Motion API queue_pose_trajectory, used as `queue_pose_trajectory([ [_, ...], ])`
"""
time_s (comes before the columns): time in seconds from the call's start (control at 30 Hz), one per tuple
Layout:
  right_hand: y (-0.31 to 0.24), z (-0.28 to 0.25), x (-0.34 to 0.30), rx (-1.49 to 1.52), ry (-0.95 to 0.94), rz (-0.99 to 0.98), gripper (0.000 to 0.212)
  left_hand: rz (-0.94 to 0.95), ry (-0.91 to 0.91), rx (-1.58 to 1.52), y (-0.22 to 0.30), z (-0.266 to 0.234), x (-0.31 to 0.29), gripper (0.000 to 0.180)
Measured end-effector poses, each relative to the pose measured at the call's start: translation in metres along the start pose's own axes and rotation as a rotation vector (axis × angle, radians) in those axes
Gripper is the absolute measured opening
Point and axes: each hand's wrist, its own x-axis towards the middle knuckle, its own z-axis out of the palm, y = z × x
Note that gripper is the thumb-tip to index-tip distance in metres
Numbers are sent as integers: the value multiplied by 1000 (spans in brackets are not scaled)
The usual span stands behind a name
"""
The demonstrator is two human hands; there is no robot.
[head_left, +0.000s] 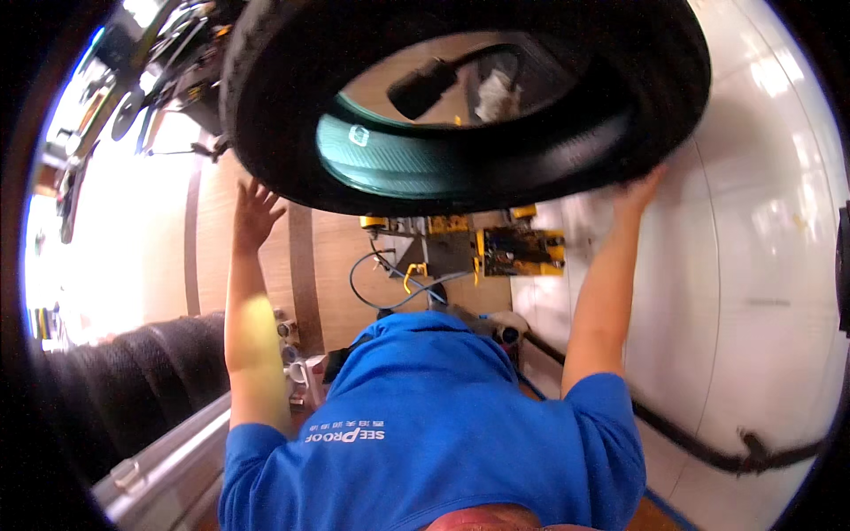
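Black rubber tyre (pixel 496 133) tilted overhead before us, hollow centre open, teal inner rim showing; our palms under its edges.

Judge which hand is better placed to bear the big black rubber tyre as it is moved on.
Right, probably. The right hand presses flat against the big black rubber tyre at its outer edge. The left hand shows spread fingers just below the tread; contact there cannot be told.

The person wears a bright blue short-sleeved top (pixel 425 434) with a hood bunched at the neck and a small line of white print across the upper chest. The sleeves end well short of each grip, above the elbows, leaving both forearms bare. No gloves, watch or rings show.
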Motion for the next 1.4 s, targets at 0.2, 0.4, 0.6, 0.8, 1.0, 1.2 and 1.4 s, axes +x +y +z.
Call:
queue_pose_trajectory([
  [0.2, 7, 16, -11, -78, 156, -15, 66, -473, 363, 173, -99, -68, -126, 82],
  [0.4, 41, -92, -50, -731, 253, -34, 46, -1050, 597, 389, -195, -130, -302, 42],
  [0.6, 87, -196, -128, -1594, -181, 519, 71, -1232, 675, 423, -231, -92, -361, 50],
  [0.8, 131, -179, -109, -1544, -502, 545, 108, -678, 583, 507, -197, -84, -314, 31],
  [1.0, 148, -163, -95, -1434, -641, 536, 76, -510, 642, 747, -150, -1, -281, 46],
  [1.2, 145, -179, -96, -1284, -653, 293, 38, -713, 545, 964, -161, 4, -336, 51],
  [1.4, 127, -255, -72, -1169, -367, 156, 30, -802, 723, 650, -172, 29, -395, 43],
])
